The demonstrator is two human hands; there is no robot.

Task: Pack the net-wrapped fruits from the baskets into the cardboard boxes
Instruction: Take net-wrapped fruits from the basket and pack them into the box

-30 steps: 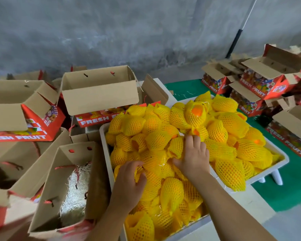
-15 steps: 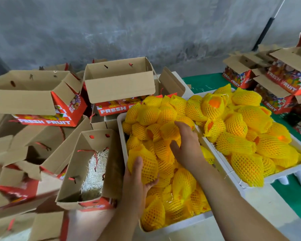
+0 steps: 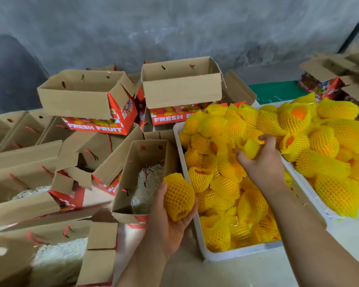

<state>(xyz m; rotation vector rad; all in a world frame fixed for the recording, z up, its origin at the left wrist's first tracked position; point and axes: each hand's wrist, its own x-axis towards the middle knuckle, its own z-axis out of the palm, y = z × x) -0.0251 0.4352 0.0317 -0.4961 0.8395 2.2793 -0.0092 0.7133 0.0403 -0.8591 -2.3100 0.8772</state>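
While half a second ago it gripped a netted fruit (image 3: 178, 196) over the white basket (image 3: 199, 230), the left hand (image 3: 166, 226) now cradles it beside the open cardboard box (image 3: 129, 179), and the right hand (image 3: 263, 162) has closed on another fruit (image 3: 250, 147) in the pile.

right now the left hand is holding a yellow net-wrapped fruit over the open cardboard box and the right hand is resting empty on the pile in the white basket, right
Not quite. The right hand is not empty: in the head view its fingers are curled round another yellow net-wrapped fruit in the white plastic basket. The rest holds: the left hand holds a yellow net-wrapped fruit beside the open brown cardboard box.
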